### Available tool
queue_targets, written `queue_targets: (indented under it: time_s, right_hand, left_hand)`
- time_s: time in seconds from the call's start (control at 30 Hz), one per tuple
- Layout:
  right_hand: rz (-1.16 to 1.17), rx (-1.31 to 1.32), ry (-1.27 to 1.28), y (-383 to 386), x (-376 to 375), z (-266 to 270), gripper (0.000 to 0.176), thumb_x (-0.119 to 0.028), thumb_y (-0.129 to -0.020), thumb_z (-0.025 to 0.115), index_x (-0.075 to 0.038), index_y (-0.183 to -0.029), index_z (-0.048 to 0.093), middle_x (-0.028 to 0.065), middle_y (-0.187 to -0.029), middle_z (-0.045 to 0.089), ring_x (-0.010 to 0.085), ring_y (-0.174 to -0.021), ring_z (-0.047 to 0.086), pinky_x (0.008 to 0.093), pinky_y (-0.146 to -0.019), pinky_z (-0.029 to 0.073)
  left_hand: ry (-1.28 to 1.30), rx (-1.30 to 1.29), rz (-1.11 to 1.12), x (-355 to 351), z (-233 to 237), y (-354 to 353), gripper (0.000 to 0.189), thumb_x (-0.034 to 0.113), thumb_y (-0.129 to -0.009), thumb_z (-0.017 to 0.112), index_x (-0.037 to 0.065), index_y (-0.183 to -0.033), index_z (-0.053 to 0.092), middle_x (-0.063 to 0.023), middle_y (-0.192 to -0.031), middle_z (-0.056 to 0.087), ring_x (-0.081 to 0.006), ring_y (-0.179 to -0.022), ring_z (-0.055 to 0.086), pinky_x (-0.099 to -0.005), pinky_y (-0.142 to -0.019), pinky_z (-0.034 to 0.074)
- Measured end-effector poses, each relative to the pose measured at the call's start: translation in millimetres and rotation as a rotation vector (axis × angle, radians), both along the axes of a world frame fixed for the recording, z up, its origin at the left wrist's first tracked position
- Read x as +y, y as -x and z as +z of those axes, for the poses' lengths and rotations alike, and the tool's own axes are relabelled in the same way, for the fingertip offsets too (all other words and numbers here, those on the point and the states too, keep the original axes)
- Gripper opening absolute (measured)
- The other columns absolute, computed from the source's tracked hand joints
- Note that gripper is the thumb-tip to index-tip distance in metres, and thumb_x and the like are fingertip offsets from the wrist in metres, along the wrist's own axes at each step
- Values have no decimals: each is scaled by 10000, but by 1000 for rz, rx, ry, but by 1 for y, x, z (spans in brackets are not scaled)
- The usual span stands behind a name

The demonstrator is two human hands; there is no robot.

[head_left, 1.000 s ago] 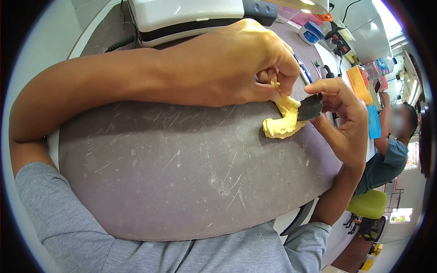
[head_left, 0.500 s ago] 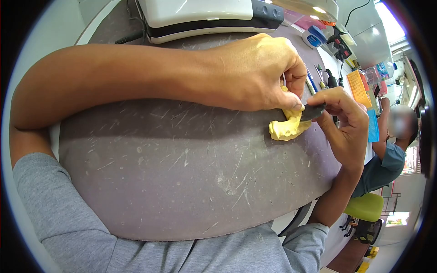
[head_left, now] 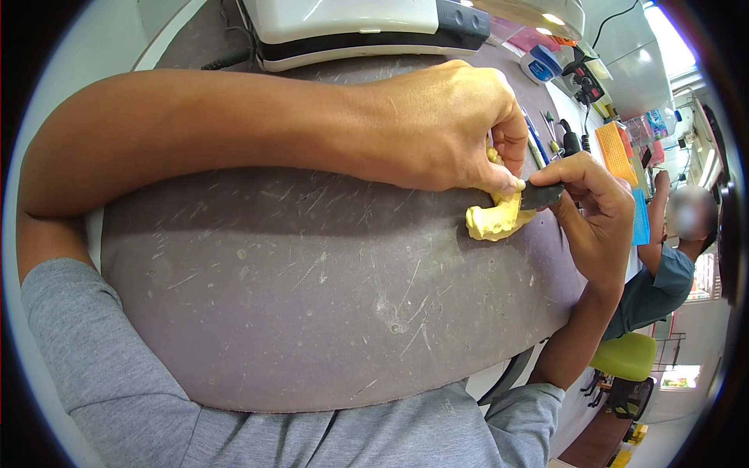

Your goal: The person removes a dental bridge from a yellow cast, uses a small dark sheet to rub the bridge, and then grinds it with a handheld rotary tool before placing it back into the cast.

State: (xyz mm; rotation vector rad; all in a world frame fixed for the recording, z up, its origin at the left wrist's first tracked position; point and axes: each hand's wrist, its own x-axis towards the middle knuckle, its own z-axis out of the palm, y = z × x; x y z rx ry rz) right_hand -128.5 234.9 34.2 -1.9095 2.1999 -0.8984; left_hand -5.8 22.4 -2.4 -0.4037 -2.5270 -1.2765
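Observation:
A yellow dental cast (head_left: 494,221), with a curved row of teeth, is at the right part of the grey worktop. My left hand (head_left: 452,129) pinches it from above, thumb on its near side and the other fingers curled behind. A black flat strip (head_left: 541,196) lies against the cast's right side. My right hand (head_left: 594,214) grips the strip's outer end between thumb and forefinger. The strip's inner edge meets the yellow surface close to my left thumb. The far part of the cast is partly hidden by my left hand.
The scratched grey worktop (head_left: 312,304) spreads before me. A white and black machine (head_left: 351,35) stands at the back. To the right are slim tools, a blue-lidded jar (head_left: 540,64), an orange box (head_left: 615,153) and a blue one (head_left: 640,216). Another person (head_left: 651,288) sits beyond.
The cast and my left hand have shifted slightly to the right. The black strip has changed its tilt a little and sits slightly lower against the cast.

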Motion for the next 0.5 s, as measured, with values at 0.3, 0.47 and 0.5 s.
queue_targets:
  time_s: [0.3,0.47,0.5]
  right_hand:
    - [-24,-114,13,0,1,1,147,121,-903,580,48,-992,672,85,-923,706,130,-834,714,254,-770,582]
    - [-81,-185,202,15,-1,0,88,24,-926,671,47,-1011,674,85,-1014,683,141,-919,694,256,-819,554]
    - [-109,-80,237,15,-4,1,90,5,-931,678,37,-1015,679,78,-1017,684,138,-915,688,261,-817,545]
  left_hand:
    - [4,-3,0,1,1,0,248,234,-883,753,-13,-897,732,-58,-743,618,-139,-722,565,-293,-681,475]
    - [89,88,-8,-4,3,-4,280,202,-843,744,-57,-948,730,-228,-897,723,-316,-838,726,-391,-761,558]
    - [136,112,11,-6,4,-8,253,175,-839,733,-58,-936,723,-234,-898,716,-329,-848,720,-400,-769,555]
